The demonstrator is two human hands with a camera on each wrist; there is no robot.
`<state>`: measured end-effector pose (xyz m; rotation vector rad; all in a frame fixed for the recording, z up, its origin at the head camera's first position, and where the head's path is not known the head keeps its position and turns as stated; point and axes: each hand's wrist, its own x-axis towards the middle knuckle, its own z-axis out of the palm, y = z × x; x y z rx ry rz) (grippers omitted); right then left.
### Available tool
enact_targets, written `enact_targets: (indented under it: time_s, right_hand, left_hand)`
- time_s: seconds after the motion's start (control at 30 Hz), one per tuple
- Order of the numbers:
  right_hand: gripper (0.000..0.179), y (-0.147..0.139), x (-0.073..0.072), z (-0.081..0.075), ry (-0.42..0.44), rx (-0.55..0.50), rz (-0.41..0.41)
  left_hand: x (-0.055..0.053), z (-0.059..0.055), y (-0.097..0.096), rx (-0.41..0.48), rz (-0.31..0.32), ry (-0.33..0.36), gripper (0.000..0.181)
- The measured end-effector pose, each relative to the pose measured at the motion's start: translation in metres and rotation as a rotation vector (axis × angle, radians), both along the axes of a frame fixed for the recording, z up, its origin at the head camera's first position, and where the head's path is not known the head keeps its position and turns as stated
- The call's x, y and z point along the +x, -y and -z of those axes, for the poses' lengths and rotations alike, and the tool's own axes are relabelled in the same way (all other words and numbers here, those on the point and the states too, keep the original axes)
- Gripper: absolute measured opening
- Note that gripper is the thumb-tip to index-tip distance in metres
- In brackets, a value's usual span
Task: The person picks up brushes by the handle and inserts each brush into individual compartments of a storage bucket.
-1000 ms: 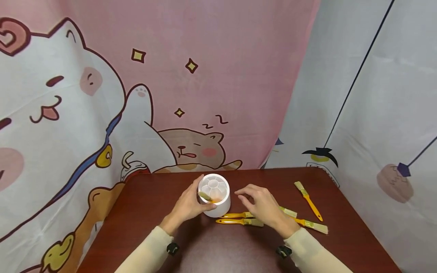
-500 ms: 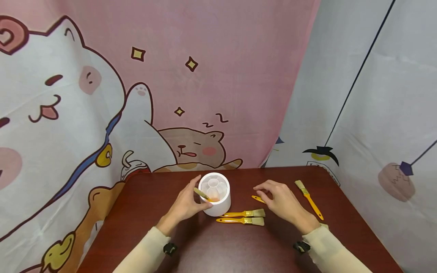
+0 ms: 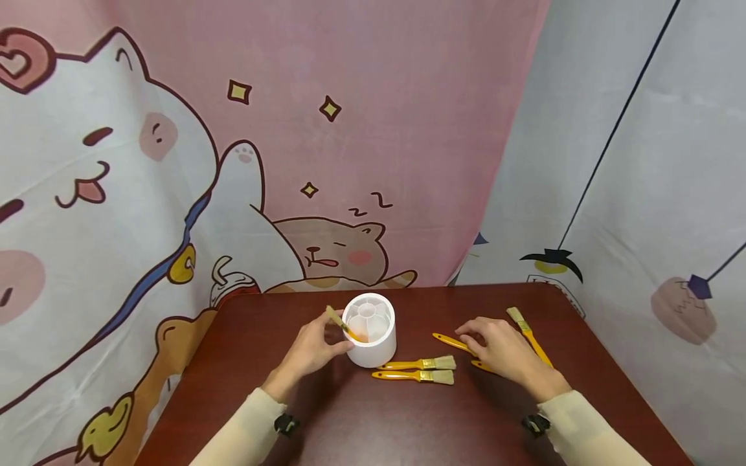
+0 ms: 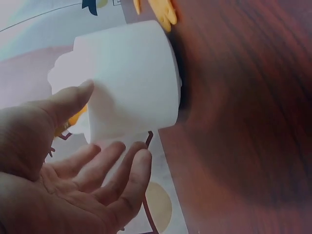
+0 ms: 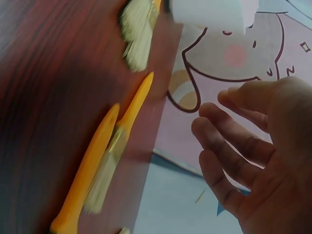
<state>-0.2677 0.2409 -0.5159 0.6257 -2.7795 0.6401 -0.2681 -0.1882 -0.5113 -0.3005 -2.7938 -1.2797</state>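
My left hand (image 3: 305, 356) is spreading wide beside the white cup (image 3: 373, 355) at the lower centre of the frame, its thumb touching the wall. A brush (image 3: 348, 331) is leaning over the cup's rim. At lower right, my right hand (image 3: 506, 349) is hovering loosely, holding nothing, above yellow-handled brushes (image 3: 451, 342). Two more brushes (image 3: 408, 375) are lying between.

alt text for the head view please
A person's left hand at the side of a white holder with a yellow-handled brush in it, bristles up; an empty right hand over more brushes on a dark red table.
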Motion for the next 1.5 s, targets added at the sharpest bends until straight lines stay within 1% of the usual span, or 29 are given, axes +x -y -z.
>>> enact_targets:
  time_s: [0.07,0.23,0.3,0.37,0.43,0.53,0.6,0.67,0.83,1.07,1.23,1.37,1.5]
  right_hand:
    - [0.013,-0.007,0.001,0.001,0.020,0.009,-0.011]
    - [0.013,-0.023,0.005,0.003,0.092,0.044,-0.003]
    - [0.014,-0.028,0.006,0.004,0.130,0.067,0.017]
    - [0.014,-0.032,0.006,0.003,0.158,0.092,0.029]
    - [0.012,-0.035,0.006,0.004,0.181,0.112,0.023]
    - [0.012,-0.037,0.008,0.006,0.231,0.143,0.026]
    - [0.015,-0.039,0.010,0.009,0.259,0.167,0.032]
    - [0.018,-0.041,0.011,0.012,0.289,0.193,0.057]
    - [0.022,-0.045,0.015,0.018,0.286,0.235,0.074]
    - [0.022,-0.048,0.017,0.023,0.260,0.247,0.045]
    - [0.025,-0.053,0.020,0.023,0.246,0.218,-0.010]
    - [0.027,-0.057,0.023,0.024,0.222,0.201,-0.078]
    - [0.028,-0.058,0.024,0.021,0.232,0.198,-0.112]
  left_hand:
    - [0.003,0.000,-0.004,-0.008,-0.016,-0.008,0.082]
    - [0.012,0.002,-0.020,0.016,-0.028,-0.054,0.096]
    - [0.014,0.002,-0.027,0.039,-0.040,-0.061,0.102]
    - [0.013,0.002,-0.033,0.066,-0.060,-0.060,0.108]
    - [0.011,0.001,-0.037,0.102,-0.085,-0.038,0.112]
    - [0.006,0.002,-0.038,0.148,-0.110,0.004,0.112]
    - [0.005,0.003,-0.038,0.168,-0.116,0.025,0.112]
    - [0.005,0.003,-0.038,0.172,-0.124,0.048,0.111]
    - [0.007,0.003,-0.039,0.165,-0.133,0.074,0.110]
    - [0.006,0.001,-0.040,0.155,-0.130,0.098,0.114]
    - [0.005,0.004,-0.037,0.141,-0.114,0.094,0.112]
    - [0.004,0.006,-0.035,0.133,-0.103,0.097,0.110]
    - [0.003,0.006,-0.032,0.126,-0.086,0.087,0.107]
